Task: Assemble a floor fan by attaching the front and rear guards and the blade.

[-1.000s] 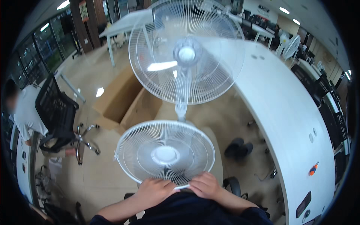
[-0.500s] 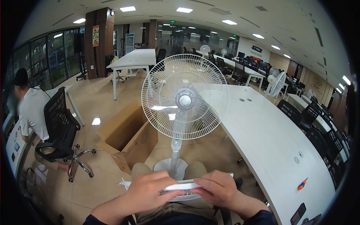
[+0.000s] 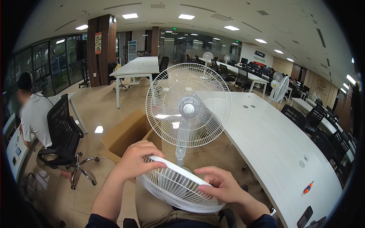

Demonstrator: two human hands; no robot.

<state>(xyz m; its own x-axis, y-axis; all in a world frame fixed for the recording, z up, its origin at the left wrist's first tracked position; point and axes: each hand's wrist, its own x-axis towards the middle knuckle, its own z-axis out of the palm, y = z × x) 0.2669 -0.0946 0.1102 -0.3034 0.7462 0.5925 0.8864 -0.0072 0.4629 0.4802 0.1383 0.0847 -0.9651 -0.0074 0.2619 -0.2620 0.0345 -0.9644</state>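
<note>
A: What do we find between the two hands?

B: We find a loose wire grille (image 3: 167,184), white and round, tilted above the lap (image 3: 146,201), its rim sloping down toward the right. The left hand (image 3: 134,161) is closed on the upper left of that rim, thumb on the near side, fingers beyond it.

A: And the right hand (image 3: 224,185)?

B: Half open, we note: the thumb lies at the rim's right part, with a clear gap to the index finger (whether the hidden fingers press on the wires, we cannot tell).

A: Which step do we take this to be?

B: We judge it to be the turning of the loose grille by its rim. The standing fan (image 3: 188,109) is upright just beyond, its own guard on; an open carton (image 3: 123,133) lies left of it, a white table (image 3: 262,125) runs along the right, and a screwdriver (image 3: 308,187) rests there.

A: What does the next move call for?

B: In our judgement, a firmer right-hand hold, so that both sides bear the grille evenly, clear of the fan's pole.
</note>
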